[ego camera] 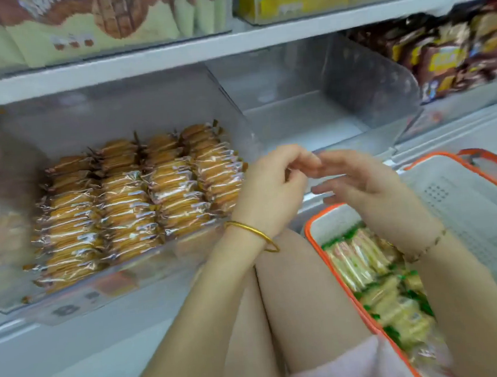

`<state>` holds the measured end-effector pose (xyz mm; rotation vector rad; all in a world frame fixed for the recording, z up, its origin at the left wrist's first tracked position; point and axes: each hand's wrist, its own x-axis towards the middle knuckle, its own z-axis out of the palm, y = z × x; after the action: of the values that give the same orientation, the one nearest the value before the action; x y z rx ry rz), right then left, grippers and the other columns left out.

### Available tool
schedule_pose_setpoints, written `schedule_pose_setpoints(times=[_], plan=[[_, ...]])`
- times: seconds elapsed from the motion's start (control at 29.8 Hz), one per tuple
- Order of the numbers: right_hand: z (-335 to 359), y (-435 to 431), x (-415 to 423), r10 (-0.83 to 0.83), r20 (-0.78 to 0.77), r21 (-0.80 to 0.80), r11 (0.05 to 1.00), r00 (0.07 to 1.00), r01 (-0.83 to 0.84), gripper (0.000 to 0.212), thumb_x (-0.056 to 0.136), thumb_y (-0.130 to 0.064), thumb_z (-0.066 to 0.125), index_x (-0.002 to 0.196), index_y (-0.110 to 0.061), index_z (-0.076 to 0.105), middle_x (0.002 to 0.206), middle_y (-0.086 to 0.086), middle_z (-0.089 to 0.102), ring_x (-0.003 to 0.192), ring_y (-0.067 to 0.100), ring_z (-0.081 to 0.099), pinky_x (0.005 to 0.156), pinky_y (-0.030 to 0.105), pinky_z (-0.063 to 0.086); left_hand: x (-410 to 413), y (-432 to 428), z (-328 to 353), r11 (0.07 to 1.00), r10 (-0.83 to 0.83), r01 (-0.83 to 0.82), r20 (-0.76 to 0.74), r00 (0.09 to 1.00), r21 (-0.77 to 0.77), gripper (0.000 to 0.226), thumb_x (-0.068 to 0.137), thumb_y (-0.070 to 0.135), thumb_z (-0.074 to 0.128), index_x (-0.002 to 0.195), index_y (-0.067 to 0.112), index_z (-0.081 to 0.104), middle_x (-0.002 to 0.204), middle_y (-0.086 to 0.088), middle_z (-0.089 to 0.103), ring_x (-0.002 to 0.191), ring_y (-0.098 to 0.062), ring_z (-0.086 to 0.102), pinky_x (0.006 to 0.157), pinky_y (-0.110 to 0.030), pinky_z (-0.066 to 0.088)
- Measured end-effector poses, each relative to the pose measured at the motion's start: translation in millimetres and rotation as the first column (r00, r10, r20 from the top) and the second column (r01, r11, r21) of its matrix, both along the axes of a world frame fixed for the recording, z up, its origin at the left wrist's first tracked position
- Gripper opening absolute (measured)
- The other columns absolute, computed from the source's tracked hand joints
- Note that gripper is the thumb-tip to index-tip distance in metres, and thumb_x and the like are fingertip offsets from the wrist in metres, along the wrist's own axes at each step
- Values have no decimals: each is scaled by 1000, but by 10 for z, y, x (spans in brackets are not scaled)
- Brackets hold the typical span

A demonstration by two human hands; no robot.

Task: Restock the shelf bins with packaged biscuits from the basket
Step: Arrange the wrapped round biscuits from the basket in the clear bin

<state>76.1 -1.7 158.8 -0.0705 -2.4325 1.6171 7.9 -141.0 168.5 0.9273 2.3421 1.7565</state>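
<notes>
A clear shelf bin (187, 261) on the left holds several neat rows of wrapped golden biscuits (135, 197). To its right stands an empty clear bin (304, 121). My left hand (268, 189) hovers at the filled bin's right edge, fingers loosely curled, holding nothing. My right hand (359, 179) is beside it with fingers extended toward the left hand, also holding nothing. Under my right forearm sits a white basket with an orange rim (314, 242), filled with green-and-white packaged biscuits (376, 285).
A second white orange-rimmed basket (480, 200) lies at the right. Brown snack packets (451, 56) fill the bin at the far right. The upper shelf (171, 57) carries boxed and bagged goods. My bare knees (295, 303) are below the hands.
</notes>
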Motion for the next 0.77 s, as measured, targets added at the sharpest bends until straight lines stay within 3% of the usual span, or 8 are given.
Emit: schedule_pose_setpoints(times=[0.1,0.23,0.3,0.37,0.44,0.5,0.64,0.77], plan=[[-561,576,398,-201,208,103,978,957,183,34,87,10,50,108,-16,59,93,-3,66,82,17,66,72,30,51,304,570,-427,961,-246,267,219,944,-71,33,68,3,40,86,10,66,78,2,64,72,-7,60,73,-27,51],[-1260,1199,927,-426,426,406,878,798,252,22,89,-3,53,106,-14,61,89,-3,61,80,14,58,67,23,40,516,1257,-1127,862,-316,447,435,843,-238,31,78,-14,40,92,-2,65,73,-4,61,68,-24,59,73,-42,54],[-1494,1344,1147,-517,481,486,829,708,275,28,90,-1,48,111,-12,62,101,7,65,93,25,60,74,28,44,602,1445,-1396,820,-282,479,508,814,-312,32,80,-14,38,89,4,63,76,-4,60,64,-17,58,62,-28,53],[-1643,1429,1295,-612,510,560,770,605,307,37,88,4,44,120,-9,58,117,14,60,104,30,56,80,31,44,666,1541,-1569,789,-225,490,567,792,-371,34,85,-10,37,77,15,58,75,2,60,53,-1,56,46,-17,42],[-1788,1463,1351,-680,545,624,719,490,305,48,86,8,43,129,-11,49,129,15,50,115,32,51,85,35,43,675,1593,-1637,777,-182,480,586,790,-406,34,87,-7,38,74,19,55,75,6,60,55,0,55,44,-14,38],[-1935,1431,1319,-703,572,713,681,424,166,51,86,5,47,133,-14,41,139,15,39,124,37,41,92,42,42,633,1633,-1667,779,-149,477,619,771,-406,29,90,-6,37,86,14,58,78,3,60,61,-4,54,44,-12,38],[-2173,1322,1172,-712,565,787,617,417,-11,49,85,-7,59,129,-19,41,145,13,28,134,40,22,106,52,30,533,1603,-1723,807,-45,421,667,743,-415,27,91,-5,36,99,8,58,81,-2,60,65,-9,54,40,-9,38],[-2148,1336,1063,-811,350,863,474,469,177,28,85,-4,53,110,-14,50,128,12,44,122,35,36,92,46,36,505,1573,-1765,813,-30,415,683,730,-407,21,89,-2,47,99,8,62,93,-6,64,69,-11,56,52,-17,43]])
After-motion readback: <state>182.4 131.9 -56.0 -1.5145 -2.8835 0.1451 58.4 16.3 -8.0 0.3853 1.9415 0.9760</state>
